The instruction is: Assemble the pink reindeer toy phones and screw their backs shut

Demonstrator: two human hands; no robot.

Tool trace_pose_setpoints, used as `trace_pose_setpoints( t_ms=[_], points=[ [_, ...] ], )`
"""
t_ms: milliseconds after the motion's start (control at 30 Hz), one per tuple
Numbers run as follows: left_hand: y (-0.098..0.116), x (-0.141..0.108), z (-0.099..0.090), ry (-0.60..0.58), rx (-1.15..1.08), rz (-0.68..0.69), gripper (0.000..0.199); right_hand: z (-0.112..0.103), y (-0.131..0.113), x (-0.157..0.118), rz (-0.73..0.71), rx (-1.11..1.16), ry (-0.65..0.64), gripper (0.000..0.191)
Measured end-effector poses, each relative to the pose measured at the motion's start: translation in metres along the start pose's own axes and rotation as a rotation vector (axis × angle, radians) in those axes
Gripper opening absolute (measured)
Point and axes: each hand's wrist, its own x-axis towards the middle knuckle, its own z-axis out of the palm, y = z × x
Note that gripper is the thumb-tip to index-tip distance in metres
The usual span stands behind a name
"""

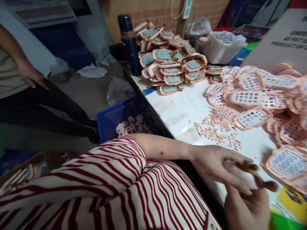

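My left hand (216,163) reaches in from the left, its fingers curled over a smooth pale pink moulded piece (243,177). Below it, my right hand (249,207) grips the same piece from the near side. Most of the piece is hidden by the fingers, so its full shape cannot be made out. Just beyond the hands, small pink scraps (222,118) are scattered on the white table (172,111). To the right lie phone-shaped pink moulded pieces, one with a keypad-like face (287,163), others with rows of holes (247,97).
Stacked pink pieces with blue-green faces (170,70) stand beside a dark blue flask (130,48). Behind is a white tub (223,48). A blue crate (103,124) holding small pieces sits left of the table. A person (14,64) stands at far left.
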Motion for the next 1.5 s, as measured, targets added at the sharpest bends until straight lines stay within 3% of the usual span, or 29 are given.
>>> trace_pose_setpoints(
  t_ms=[133,200,300,500,667,1167,1400,1500],
  points=[
    [-0.008,-0.004,0.013,0.055,-0.402,-0.118,0.063,-0.002,0.005,-0.005,0.054,0.083,0.019,0.044],
    [-0.010,-0.006,0.017,0.116,-0.541,-0.059,0.064,-0.002,0.001,-0.008,0.102,0.126,-0.091,0.046],
    [-0.012,-0.005,0.018,0.085,-0.636,-0.040,0.057,-0.001,-0.004,-0.012,0.222,0.208,-0.213,0.045],
    [-0.018,-0.003,0.022,0.111,-0.494,-0.151,0.057,-0.001,0.001,-0.023,0.349,0.410,-0.182,0.049],
    [-0.024,-0.007,0.024,0.170,-0.480,-0.232,0.052,-0.001,0.007,-0.026,0.365,0.488,-0.153,0.047],
    [-0.031,-0.005,0.040,0.068,-0.347,-0.268,0.056,-0.010,0.016,-0.038,0.335,0.623,-0.064,0.046],
    [-0.027,0.001,0.038,0.090,-0.443,-0.293,0.055,-0.016,0.013,-0.035,0.344,0.648,-0.118,0.055],
    [-0.026,0.000,0.036,0.133,-0.452,-0.295,0.056,-0.016,0.014,-0.035,0.382,0.638,-0.168,0.051]
  ],
)
